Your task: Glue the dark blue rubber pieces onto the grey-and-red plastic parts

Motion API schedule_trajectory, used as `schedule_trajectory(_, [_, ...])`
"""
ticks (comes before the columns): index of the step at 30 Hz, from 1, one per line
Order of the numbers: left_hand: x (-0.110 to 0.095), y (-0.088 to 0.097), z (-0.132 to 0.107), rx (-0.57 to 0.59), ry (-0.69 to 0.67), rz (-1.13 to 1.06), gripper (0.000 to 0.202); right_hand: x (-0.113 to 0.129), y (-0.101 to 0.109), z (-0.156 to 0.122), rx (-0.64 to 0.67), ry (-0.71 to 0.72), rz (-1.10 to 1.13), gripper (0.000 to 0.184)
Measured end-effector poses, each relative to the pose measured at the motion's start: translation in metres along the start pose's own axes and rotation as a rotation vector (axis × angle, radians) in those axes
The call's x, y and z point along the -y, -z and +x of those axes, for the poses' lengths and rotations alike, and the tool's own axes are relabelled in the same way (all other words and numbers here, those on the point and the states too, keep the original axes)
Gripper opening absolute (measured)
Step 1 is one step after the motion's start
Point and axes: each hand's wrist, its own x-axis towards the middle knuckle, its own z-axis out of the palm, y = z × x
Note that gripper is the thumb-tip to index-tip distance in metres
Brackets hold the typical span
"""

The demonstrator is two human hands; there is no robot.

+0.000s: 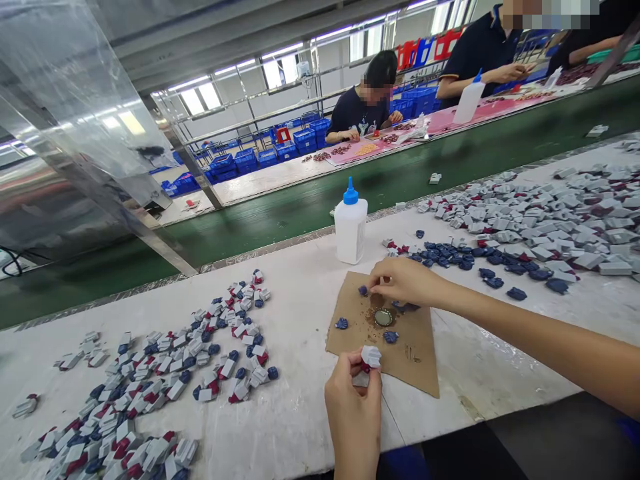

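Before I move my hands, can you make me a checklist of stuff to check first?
1. Left hand has hold of the grey-and-red piece: ok.
2. Right hand has a grip on the dark blue piece by its fingertips: cannot tell, they may only be close or touching.
3. White bottle stands upright: ok, its blue tip points up.
4. Small round dish sits on the cardboard: ok.
5. Cardboard is clean: not ok, brown marks show around the dish.
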Motion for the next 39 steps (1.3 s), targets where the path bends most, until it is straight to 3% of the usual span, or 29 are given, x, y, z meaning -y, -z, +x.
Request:
schedule_trajectory(5, [0.0,0.003,0.0,0.05,0.014,-0.008,0.012,-0.015,0.011,0.002,-0.049,-0.079,-0.024,0.009])
schedule_trajectory(9, [-0.013,0.017,0.006,0.1,-0.005,-0.028,0.015,-0.052,0.039,-0.021,-0.127,-0.162,-0.034,0.028])
schedule_trajectory(13, [-0.026,0.032,0.017,-0.031,-0.041,-0.016,0.02,-0.096,0.045,-0.036,-0.181,-0.2,-0.074,0.041])
schedule_trajectory(17, [-0.017,0.029,0.02,-0.154,0.024,-0.084,0.036,-0.114,0.025,-0.042,-0.062,-0.003,-0.173,0.048])
schedule_trajectory(24, [0.016,0.01,0.006,-0.227,0.06,-0.157,0.044,-0.111,0.002,-0.046,-0.213,0.195,-0.443,0.031])
schedule_trajectory(31, [0.004,0.013,0.003,-0.207,0.086,-0.146,0.039,-0.106,0.001,-0.031,-0.183,0.212,-0.426,0.026])
schedule_trajectory(35, [0.0,0.016,0.002,-0.198,0.084,-0.18,0.034,-0.072,0.006,-0.041,-0.228,0.146,-0.294,0.03])
schedule_trajectory(39, [0.001,0.016,0.001,-0.171,0.068,-0.209,0.027,-0.028,0.006,-0.052,-0.02,0.212,0.01,0.028])
